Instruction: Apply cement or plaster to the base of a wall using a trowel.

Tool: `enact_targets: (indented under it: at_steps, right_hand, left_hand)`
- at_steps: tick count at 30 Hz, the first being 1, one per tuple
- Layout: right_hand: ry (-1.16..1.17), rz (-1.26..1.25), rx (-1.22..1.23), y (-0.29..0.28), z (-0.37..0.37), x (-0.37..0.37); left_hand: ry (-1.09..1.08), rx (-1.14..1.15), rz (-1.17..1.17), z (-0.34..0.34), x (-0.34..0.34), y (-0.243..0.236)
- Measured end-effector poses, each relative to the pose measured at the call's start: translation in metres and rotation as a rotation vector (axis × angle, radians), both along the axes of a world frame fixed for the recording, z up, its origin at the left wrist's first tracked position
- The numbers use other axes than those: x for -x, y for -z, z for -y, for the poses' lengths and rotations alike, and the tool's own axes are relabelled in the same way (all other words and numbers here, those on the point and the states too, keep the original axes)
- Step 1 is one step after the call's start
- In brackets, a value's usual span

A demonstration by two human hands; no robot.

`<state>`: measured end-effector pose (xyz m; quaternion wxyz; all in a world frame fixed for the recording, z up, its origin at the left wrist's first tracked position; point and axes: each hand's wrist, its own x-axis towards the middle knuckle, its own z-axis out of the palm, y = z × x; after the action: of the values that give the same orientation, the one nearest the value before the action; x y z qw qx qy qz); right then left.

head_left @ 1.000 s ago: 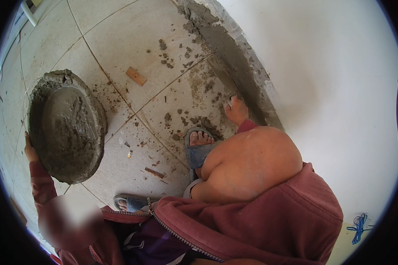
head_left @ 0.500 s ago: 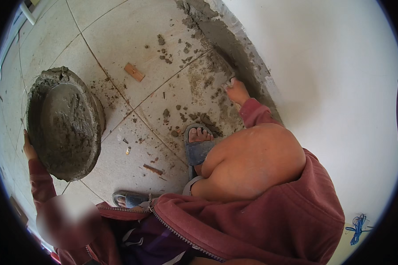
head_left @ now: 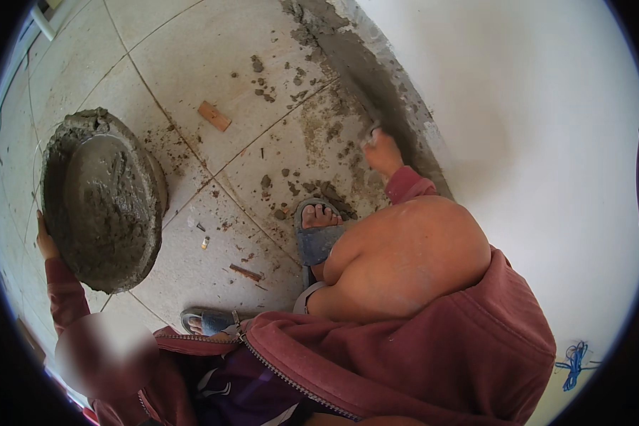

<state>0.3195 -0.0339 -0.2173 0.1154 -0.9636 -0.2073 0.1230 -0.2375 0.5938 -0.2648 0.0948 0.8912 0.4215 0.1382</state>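
Note:
Wet grey mortar coats the inside of a round tub (head_left: 156,174) on my left, which leans with its mouth toward me. My left hand (head_left: 47,238) grips the tub's outer left side; some of its fingers are hidden. Beside the white wall's base, my right hand (head_left: 383,153) is closed round the handle of a trowel (head_left: 360,96). The trowel's thin blade shows nearly edge-on, lying against the band of wet mortar (head_left: 376,71) along the foot of the wall. Much of the handle is hidden in my fist.
Mortar crumbs (head_left: 258,64) and a flat reddish-brown piece (head_left: 214,116) lie on the tiled floor (head_left: 192,42). My sandalled foot (head_left: 319,231) stands near more clumps. A thin brown strip (head_left: 246,272) lies closer in. Blue cord (head_left: 575,366) is bundled at lower right.
My right hand and the trowel have shifted slightly toward me along the wall base. My left hand stays at the tub, which has hardly moved.

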Motion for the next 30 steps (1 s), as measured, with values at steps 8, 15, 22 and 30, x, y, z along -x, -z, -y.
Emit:
enact_targets:
  at_steps: [8, 15, 22, 30]
  right_hand:
    - [0.352, -0.346, -0.457, -0.040, 0.020, -0.006]
    - [0.089, -0.074, 0.052, -0.010, 0.071, 0.016]
    - [0.191, -0.115, -0.073, -0.067, 0.045, 0.016]
    - [0.029, -0.255, 0.155, -0.031, -0.004, -0.012]
  left_hand:
    - [-0.109, 0.158, -0.038, -0.007, -0.003, -0.008]
    - [-0.072, 0.073, -0.033, -0.032, 0.023, 0.014]
    - [-0.106, 0.100, -0.057, 0.007, -0.013, -0.025]
    - [-0.127, 0.102, -0.037, 0.006, -0.026, -0.029]
